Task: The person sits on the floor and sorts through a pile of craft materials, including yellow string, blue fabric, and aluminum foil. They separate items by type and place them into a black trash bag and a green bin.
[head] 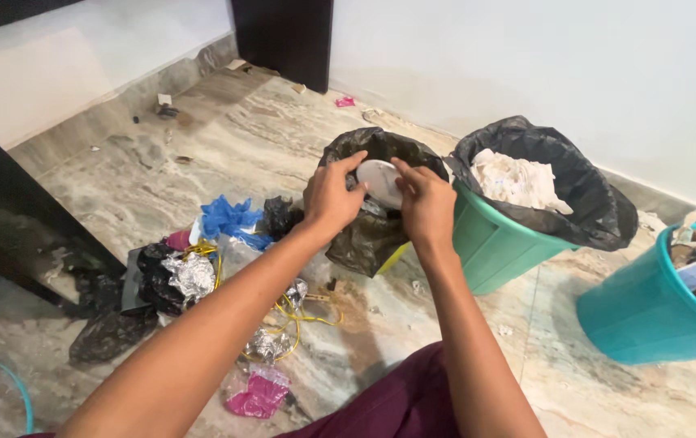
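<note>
Floor (226, 130) litter left of and below the hands: blue gloves (230, 217), crumpled foil (191, 274), yellow wire (303, 318), pink wrapper (260, 394). Right of them, a green bin (498, 247) with black liner, paper inside; a teal bin (648, 308) farther right. Both hands, left hand (333, 197) and right hand (425, 203), pinch a white disc (378, 180) with curled fingers, over the open black bag (372, 231).

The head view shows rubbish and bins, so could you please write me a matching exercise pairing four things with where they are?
Things:
1. white disc
2. crumpled paper
3. pink wrapper
4. blue gloves

Places:
A. on the floor nearest the camera
B. in the middle bin
C. between both hands
D. on the floor left of the left hand

Pairs: 1-C, 2-B, 3-A, 4-D
</note>
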